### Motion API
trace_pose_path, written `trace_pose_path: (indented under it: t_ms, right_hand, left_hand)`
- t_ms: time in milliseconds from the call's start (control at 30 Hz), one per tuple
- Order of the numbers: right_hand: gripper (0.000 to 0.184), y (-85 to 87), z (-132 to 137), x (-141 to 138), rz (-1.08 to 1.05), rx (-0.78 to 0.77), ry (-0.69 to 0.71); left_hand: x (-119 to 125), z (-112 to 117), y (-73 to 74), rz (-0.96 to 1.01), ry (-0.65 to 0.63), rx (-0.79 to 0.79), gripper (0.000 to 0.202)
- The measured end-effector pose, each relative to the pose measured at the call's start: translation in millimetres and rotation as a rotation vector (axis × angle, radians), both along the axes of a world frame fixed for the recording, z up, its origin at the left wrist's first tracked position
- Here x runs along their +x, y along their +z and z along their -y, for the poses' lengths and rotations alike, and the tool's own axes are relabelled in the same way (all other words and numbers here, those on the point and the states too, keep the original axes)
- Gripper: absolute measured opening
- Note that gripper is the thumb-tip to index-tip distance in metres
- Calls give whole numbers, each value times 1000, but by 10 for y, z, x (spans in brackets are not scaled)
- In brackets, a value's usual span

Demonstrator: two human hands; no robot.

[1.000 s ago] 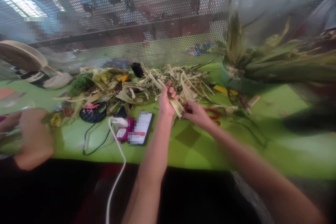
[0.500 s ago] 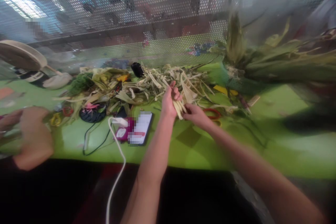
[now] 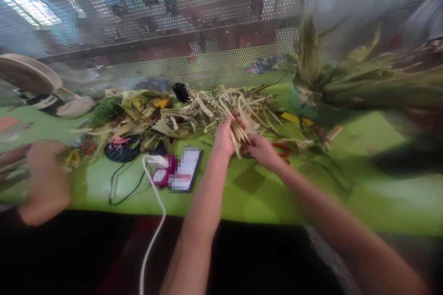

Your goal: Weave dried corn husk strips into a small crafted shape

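Note:
Pale, dried leaf strips (image 3: 237, 137) that look like corn husk lie between my two hands. My left hand (image 3: 226, 134) is closed around the bunch, its fingers curled over the far side. At the strips' lower right end, my right hand (image 3: 262, 150) pinches one of them between thumb and fingers. One long strip slants up past my left fingers toward the heap. Just beyond my hands spreads a tangled heap of cut husk strips (image 3: 204, 103). Red-handled scissors (image 3: 282, 149) are partly hidden behind my right hand.
A phone (image 3: 187, 170) lies on the green table (image 3: 242, 198) beside a magenta power bank (image 3: 165, 175) with a white cable. Large green husks (image 3: 374, 83) stand at right. A fan (image 3: 31, 73) is at far left, near a co-worker's arm (image 3: 46, 175). A perforated metal screen (image 3: 221, 50) closes the back.
My right hand has moved slightly right, away from my left. A long strip now points up past my left fingers, and the bunch is more spread out.

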State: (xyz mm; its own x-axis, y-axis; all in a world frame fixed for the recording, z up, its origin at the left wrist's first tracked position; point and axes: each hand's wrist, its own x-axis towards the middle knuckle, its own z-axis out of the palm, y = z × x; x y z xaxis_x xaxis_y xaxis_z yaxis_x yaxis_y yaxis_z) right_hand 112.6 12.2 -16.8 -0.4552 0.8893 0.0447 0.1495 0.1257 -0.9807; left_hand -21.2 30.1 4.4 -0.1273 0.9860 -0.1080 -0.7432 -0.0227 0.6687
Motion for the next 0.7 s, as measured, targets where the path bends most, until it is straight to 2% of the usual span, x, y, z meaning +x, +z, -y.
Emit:
trace_pose_path:
  t_ms: [167, 333, 467, 600, 700]
  right_hand:
    - [16, -26, -9, -18, -17, -2, 26]
    - [28, -15, -16, -27, -115, -114, 53]
    - [24, -3, -11, -13, -122, -115, 57]
    - [13, 0, -9, -1, -12, -16, 120]
    - [11, 0, -4, -11, 7, -45, 173]
  left_hand:
    - [18, 14, 49, 21, 38, -1, 18]
    - [54, 39, 58, 23, -4, 0, 18]
    - [41, 39, 68, 23, -23, -22, 22]
    - [-18, 36, 111, 61, 37, -17, 24]
    - [-46, 36, 135, 64, 71, -25, 24]
